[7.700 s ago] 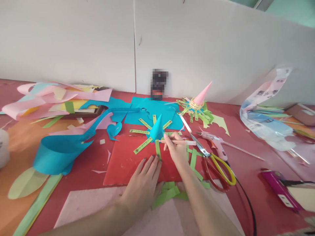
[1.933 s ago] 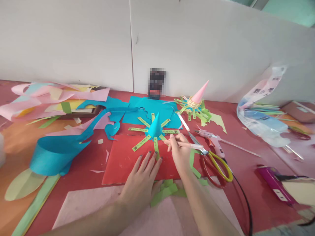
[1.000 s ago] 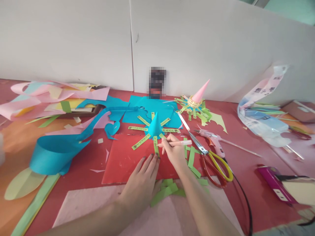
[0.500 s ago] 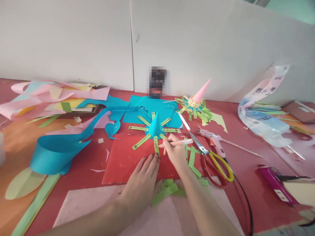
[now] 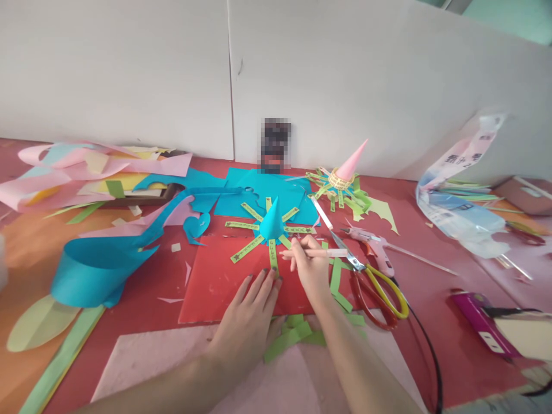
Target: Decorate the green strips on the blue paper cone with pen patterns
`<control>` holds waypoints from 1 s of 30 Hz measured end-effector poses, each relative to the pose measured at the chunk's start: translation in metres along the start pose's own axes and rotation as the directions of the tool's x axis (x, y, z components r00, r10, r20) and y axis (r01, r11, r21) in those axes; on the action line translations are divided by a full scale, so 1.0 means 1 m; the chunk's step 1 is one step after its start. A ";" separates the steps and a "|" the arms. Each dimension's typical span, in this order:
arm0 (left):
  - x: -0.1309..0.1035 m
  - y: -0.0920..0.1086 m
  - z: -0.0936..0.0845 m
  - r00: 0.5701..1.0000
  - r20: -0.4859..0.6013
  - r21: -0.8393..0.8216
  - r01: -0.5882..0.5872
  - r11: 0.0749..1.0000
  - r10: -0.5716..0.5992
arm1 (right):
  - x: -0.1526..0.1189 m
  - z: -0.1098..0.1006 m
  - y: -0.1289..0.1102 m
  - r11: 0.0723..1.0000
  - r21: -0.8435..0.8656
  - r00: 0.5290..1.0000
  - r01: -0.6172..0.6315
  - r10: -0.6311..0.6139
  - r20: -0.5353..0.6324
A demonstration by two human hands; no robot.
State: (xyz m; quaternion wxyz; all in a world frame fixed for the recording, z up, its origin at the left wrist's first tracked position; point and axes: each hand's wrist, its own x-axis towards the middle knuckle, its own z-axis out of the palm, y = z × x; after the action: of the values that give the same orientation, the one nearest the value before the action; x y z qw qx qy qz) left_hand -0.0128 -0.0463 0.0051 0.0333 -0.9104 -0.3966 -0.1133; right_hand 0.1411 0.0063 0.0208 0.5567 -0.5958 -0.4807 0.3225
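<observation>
At the far edge of a red board (image 5: 207,290), a blue cone (image 5: 271,221) is ringed by marked green strips (image 5: 245,251). The near strip (image 5: 272,251) is touched at its end by the left hand (image 5: 253,299); a pen (image 5: 337,252) is held in the right hand (image 5: 312,271), its tip just beside that strip. Scissors (image 5: 356,265) are laid by the board's right edge, a glue gun (image 5: 378,250) just to their right. Near the far edge of the worktop (image 5: 437,299), a pink cone (image 5: 351,163) is set, and paper scraps (image 5: 107,168) are heaped well to its left.
</observation>
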 end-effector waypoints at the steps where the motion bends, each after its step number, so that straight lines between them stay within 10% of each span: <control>1: 0.000 0.000 0.000 1.000 0.002 0.002 0.002 1.000 -0.002 | -0.001 0.000 -0.001 1.000 -0.001 1.000 -0.003 0.003 0.008; 30: -0.002 0.000 0.001 1.000 -0.014 0.052 -0.017 0.999 0.018 | -0.001 0.000 -0.003 0.987 -0.158 0.995 -0.021 0.036 0.094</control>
State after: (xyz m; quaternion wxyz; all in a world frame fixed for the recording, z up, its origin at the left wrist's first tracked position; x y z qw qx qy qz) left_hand -0.0144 -0.0477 0.0033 0.0607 -0.9117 -0.3913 -0.1094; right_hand 0.1396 0.0049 0.0239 0.4795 -0.6283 -0.5224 0.3198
